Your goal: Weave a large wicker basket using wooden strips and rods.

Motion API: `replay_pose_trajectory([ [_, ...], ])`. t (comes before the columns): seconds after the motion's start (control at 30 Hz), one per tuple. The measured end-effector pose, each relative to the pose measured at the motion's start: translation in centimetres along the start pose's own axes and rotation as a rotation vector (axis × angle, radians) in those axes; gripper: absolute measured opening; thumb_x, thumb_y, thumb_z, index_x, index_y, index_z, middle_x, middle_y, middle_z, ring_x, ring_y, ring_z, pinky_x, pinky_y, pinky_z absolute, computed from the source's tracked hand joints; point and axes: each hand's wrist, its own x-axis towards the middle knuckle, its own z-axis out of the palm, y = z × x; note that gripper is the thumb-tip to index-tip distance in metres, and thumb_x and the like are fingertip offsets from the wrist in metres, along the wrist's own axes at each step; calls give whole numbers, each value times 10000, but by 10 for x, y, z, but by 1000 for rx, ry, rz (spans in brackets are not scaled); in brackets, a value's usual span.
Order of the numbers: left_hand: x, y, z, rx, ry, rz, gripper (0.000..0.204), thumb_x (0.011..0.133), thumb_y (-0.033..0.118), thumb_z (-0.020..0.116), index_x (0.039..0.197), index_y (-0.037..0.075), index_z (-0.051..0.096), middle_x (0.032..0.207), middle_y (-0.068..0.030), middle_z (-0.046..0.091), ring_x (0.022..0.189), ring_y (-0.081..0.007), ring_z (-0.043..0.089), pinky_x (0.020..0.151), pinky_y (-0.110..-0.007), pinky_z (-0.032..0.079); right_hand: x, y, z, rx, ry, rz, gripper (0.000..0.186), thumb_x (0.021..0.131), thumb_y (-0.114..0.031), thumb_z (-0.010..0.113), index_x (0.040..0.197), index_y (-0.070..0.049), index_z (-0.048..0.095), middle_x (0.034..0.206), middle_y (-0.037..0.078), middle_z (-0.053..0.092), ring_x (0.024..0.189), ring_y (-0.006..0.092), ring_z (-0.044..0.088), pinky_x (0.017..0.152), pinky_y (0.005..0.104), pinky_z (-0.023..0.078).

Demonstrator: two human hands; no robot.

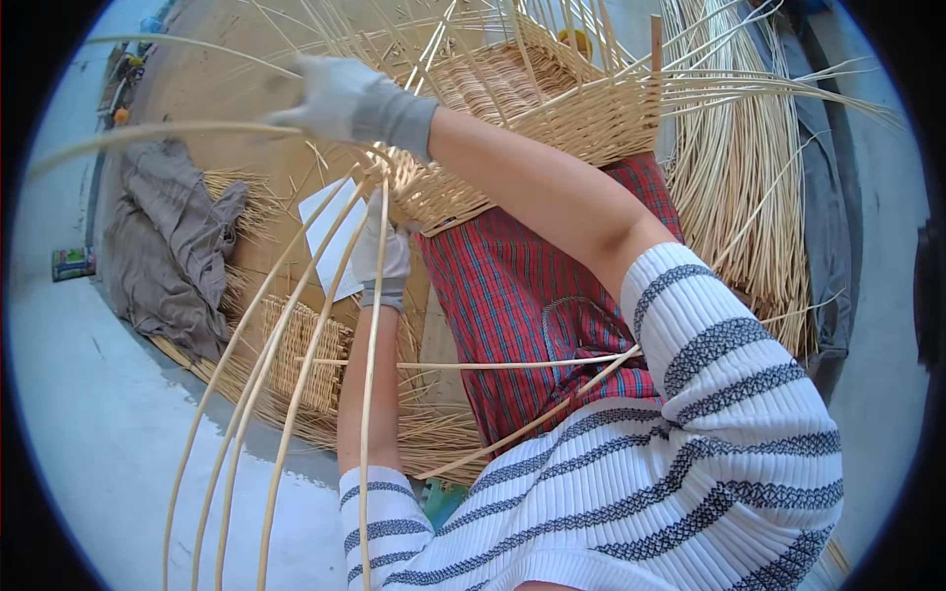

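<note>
My right hand (335, 103), in a white-and-grey glove, reaches across to the upper left, fingers closed on a pale cane strand (187, 132) that arcs leftward. My left hand (379, 251), gloved too, is below it, closed at the near left corner of a woven wicker basket (552, 128); what exactly its fingers grip is partly hidden. Long loose canes (305, 345) hang from that corner across my left forearm. The basket, with upright stakes sticking out, rests on a red plaid cloth (512, 295) over my lap.
A large bundle of long canes (739, 197) lies at right beside a grey strip (828, 246). At left are a crumpled grey cloth (172, 236), a small woven piece (301, 345) and scattered canes (424, 443). A white sheet (325, 222) lies on the brown board (197, 89).
</note>
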Motion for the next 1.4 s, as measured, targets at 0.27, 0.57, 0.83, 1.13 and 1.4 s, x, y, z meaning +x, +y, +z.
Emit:
replay_pose_trajectory([
  [0.27,14,8,-16,-1,-291,-97,817,793,294,781,1455,214,307,933,-138,677,786,-358,676,646,-460,499,-35,9,26,755,328,8,378,956,-397,588,991,-32,681,811,139,689,731,261,665,706,349,527],
  [0.57,11,6,-18,-306,-125,59,643,711,205,876,1227,54,523,653,-22,505,567,-154,492,533,-340,426,-124,70,-10,783,360,188,228,983,-231,522,855,-48,567,671,34,533,625,119,493,575,297,447],
  [0.83,4,98,-39,-862,131,-116,430,989,162,550,1408,102,473,1005,-145,688,957,-266,682,849,-341,552,-154,97,2,1339,507,189,603,898,-681,472,720,-113,370,575,-17,287,500,135,303,548,363,418],
  [1.13,62,97,4,-969,-228,-572,505,1023,472,458,1082,-16,572,790,-128,666,534,-235,682,419,-332,542,-178,119,-67,967,701,397,180,922,-117,698,1007,-82,544,917,68,654,866,184,659,808,320,577],
  [1.4,61,92,11,-1016,-225,-518,306,891,263,751,875,36,546,705,-44,593,566,-156,657,463,-295,541,-135,114,-98,748,257,420,300,841,52,691,1050,-58,507,969,113,662,905,271,683,813,353,593],
])
